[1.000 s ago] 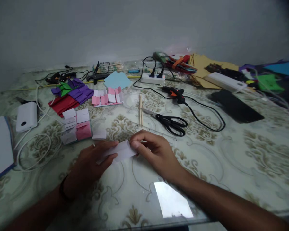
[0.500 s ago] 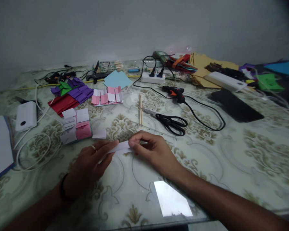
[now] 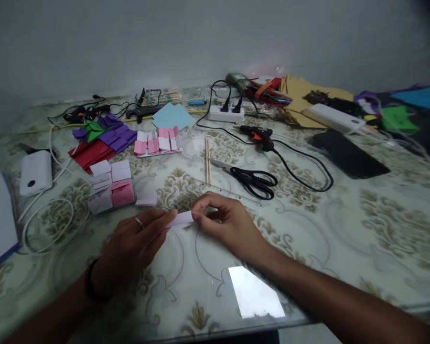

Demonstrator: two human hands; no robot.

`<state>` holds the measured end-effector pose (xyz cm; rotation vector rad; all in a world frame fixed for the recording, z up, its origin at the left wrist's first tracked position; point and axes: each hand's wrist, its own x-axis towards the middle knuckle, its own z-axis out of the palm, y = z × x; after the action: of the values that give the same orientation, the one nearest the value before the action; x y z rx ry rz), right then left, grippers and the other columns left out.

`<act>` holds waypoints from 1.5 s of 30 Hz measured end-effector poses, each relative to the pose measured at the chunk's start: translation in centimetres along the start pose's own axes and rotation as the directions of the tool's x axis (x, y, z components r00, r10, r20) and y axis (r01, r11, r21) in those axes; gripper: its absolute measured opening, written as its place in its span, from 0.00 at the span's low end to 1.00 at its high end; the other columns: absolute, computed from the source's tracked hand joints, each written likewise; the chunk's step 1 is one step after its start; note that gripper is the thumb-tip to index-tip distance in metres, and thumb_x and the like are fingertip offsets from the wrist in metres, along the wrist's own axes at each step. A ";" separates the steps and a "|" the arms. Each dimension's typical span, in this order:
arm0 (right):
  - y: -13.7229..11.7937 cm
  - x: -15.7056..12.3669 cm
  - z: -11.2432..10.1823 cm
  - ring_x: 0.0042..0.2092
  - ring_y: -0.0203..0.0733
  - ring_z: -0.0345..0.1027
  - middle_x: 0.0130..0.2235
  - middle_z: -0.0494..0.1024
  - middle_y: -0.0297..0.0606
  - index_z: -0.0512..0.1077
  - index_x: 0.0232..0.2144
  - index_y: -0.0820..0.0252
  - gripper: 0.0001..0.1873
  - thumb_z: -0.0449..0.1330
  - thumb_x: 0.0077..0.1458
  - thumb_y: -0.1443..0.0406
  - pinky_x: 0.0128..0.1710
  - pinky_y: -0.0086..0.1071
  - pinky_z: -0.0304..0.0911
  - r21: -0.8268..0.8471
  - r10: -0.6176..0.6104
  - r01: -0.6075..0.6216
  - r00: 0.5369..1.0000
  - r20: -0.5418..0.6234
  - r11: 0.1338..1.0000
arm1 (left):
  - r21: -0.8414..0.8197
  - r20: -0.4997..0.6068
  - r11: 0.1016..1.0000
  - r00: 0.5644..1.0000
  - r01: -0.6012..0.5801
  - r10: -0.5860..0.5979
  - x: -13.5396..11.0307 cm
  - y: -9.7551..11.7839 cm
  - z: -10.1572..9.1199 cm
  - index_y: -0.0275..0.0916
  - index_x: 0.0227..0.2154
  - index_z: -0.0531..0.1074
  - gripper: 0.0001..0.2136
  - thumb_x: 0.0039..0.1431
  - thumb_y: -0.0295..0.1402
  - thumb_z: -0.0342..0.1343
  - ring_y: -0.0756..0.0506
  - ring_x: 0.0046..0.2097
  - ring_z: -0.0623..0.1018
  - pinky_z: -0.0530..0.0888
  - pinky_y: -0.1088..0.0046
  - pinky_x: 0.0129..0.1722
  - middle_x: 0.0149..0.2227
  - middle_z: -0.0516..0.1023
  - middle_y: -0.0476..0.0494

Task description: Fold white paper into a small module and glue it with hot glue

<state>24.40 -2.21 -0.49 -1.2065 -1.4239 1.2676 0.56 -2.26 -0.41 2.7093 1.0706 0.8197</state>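
Note:
A narrow folded strip of white paper [image 3: 181,219] spans the gap between my two hands, low over the table. My left hand [image 3: 138,236], with a ring and a dark wristband, pinches its left end. At the right end, the thumb and fingertips of my right hand [image 3: 225,217] are closed on the paper. Just beyond my left hand lies a small folded white paper [image 3: 146,198]. Left of that sits a block of folded pink and white papers [image 3: 120,191], and a second pink and white set [image 3: 158,142] rests farther back.
Black-handled scissors [image 3: 254,180], thin wooden sticks [image 3: 208,162] and a clear ruler [image 3: 232,193] lie beyond my right hand. Behind them are a corded glue gun [image 3: 258,136] and a power strip [image 3: 225,114]. A white power bank [image 3: 36,173] with a cable is at left, a black phone [image 3: 349,154] at right.
The paper strip now looks narrower, its lower flap folded up, and both hands still hold its ends. The whole view has shifted slightly.

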 end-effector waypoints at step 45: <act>-0.5 -1.8 0.0 0.36 0.39 0.72 0.35 0.79 0.35 0.77 0.42 0.54 0.06 0.66 0.62 0.63 0.38 0.33 0.70 0.027 -0.246 0.245 0.966 0.080 0.969 | -0.464 0.195 0.816 0.938 0.345 -0.285 0.4 0.6 -1.4 0.48 0.50 0.79 0.13 0.63 0.32 0.62 0.46 0.43 0.85 0.82 0.73 0.42 0.44 0.86 0.50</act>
<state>24.62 -4.01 0.05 -0.9413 -1.5669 1.1653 0.44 -2.61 1.09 2.0556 1.0679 0.7397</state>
